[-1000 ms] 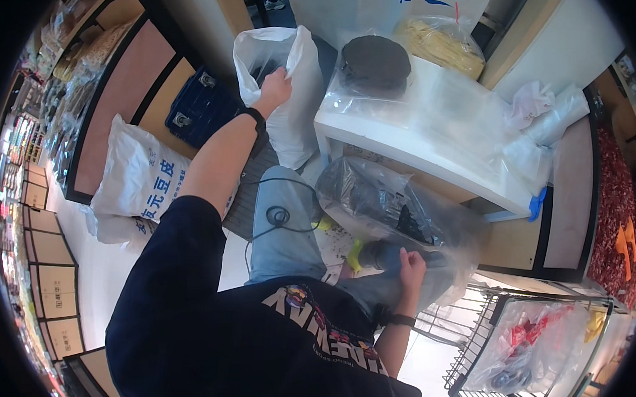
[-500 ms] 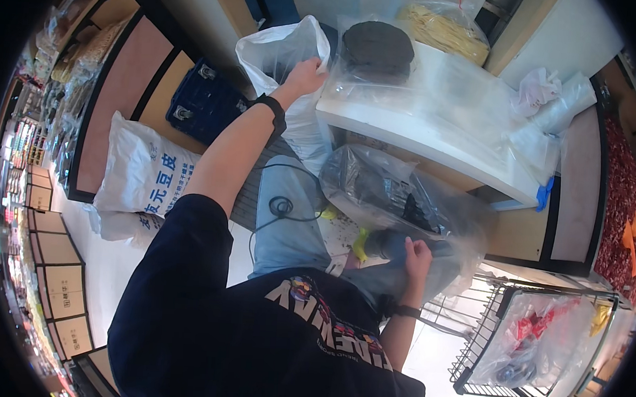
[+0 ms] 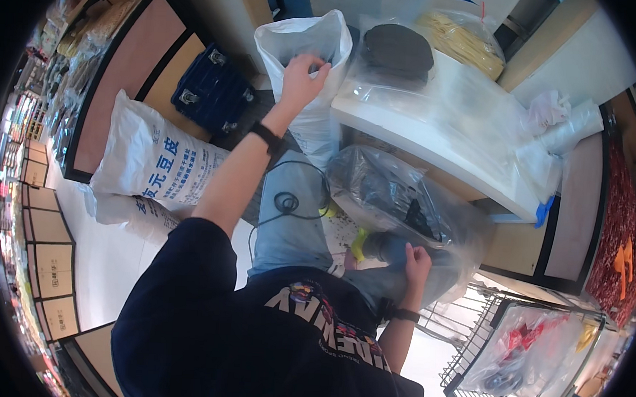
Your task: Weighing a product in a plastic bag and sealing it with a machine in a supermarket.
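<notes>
We wore a dark navy short-sleeved shirt [image 3: 253, 339] with pale block lettering across the chest, light blue jeans [image 3: 291, 229], a black band on each wrist [image 3: 267, 137], and bare forearms below the sleeves.

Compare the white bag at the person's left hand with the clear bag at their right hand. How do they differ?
The white bag is opaque and hides its contents; the clear bag shows dark items inside. The white bag stands upright with its mouth open beside the counter; the clear bag slumps low under the counter's edge. The left hand touches the white bag's rim; the right hand rests on the clear bag's lower side. Both are soft plastic.
</notes>
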Motion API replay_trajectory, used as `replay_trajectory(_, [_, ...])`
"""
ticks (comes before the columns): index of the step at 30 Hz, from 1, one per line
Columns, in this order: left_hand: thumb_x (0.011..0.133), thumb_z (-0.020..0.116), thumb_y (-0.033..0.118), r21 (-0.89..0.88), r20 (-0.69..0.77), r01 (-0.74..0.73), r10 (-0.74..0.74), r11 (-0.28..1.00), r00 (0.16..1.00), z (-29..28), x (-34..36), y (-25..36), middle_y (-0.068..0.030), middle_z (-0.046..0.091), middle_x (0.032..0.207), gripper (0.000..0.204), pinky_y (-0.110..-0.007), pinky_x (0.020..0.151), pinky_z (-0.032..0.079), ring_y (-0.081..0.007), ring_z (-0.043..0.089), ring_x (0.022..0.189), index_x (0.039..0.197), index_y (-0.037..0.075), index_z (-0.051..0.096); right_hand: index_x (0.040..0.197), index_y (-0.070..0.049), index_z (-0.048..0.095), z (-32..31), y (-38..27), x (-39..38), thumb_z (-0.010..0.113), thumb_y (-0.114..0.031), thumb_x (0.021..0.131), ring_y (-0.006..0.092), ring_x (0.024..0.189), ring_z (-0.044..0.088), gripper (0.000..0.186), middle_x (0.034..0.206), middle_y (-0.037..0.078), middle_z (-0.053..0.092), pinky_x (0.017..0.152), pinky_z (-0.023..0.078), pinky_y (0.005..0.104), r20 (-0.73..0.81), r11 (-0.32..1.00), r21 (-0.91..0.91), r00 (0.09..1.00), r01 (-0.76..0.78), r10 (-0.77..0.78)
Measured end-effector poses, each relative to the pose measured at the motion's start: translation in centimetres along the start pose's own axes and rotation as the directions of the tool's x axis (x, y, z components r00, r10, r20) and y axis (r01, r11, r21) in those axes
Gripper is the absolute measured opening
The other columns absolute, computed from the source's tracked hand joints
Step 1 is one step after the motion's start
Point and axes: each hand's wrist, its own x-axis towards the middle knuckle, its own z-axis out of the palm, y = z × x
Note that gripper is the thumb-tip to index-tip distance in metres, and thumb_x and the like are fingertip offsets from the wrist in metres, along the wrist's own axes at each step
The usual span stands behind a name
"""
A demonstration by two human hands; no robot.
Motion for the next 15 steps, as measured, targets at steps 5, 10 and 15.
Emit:
replay_trajectory(5, [0.093, 0.06, 0.031, -0.235, 0.415, 0.56, -0.439, 0.794, 0.797, -3.2, -9.0, 2.2, -0.0097, 0.046, 0.051, 0.044, -0.032, 0.049, 0.037, -0.009, 0.041, 0.052, 0.069, -0.006, 0.056, 0.076, 0.001, 0.07, 0.3, 0.5, 0.4, 0.066, -0.036, 0.088, 0.014, 0.056, 0.053, 0.04, 0.061, 0.009, 0.059, 0.059, 0.045, 0.0322, 0.075, 0.993, -0.073, 0.993, 0.096, -0.09])
replay_trajectory(10, [0.094, 0.055, 0.029, -0.382, 0.498, 0.619, -0.412, 0.686, 0.763, -0.6, -21.1, 6.6, -0.0161, 0.059, 0.065, 0.025, -0.039, 0.061, 0.047, -0.0259, 0.061, 0.063, 0.095, 0.004, 0.051, 0.076, 0.002, 0.072, 0.0, 0.4, 0.3, 0.061, -0.045, 0.09, 0.0199, 0.07, 0.063, 0.051, 0.072, 0.012, 0.069, 0.071, 0.048, 0.0339, 0.214, 0.974, -0.174, 0.96, -0.143, 0.179])
replay_trajectory(15, [0.086, 0.067, 0.03, -0.392, 0.743, 0.67, -0.212, 0.631, 0.635, -0.1, -27.1, 10.8, -0.0088, 0.057, 0.056, 0.029, -0.038, 0.052, 0.043, -0.0253, 0.058, 0.052, 0.096, 0.007, 0.053, 0.07, 0.001, 0.069, 0.8, 0.7, 0.8, 0.063, -0.042, 0.09, 0.0116, 0.063, 0.055, 0.048, 0.064, 0.005, 0.061, 0.064, 0.042, 0.0257, 0.409, 0.946, 0.08, 0.876, -0.313, 0.255])
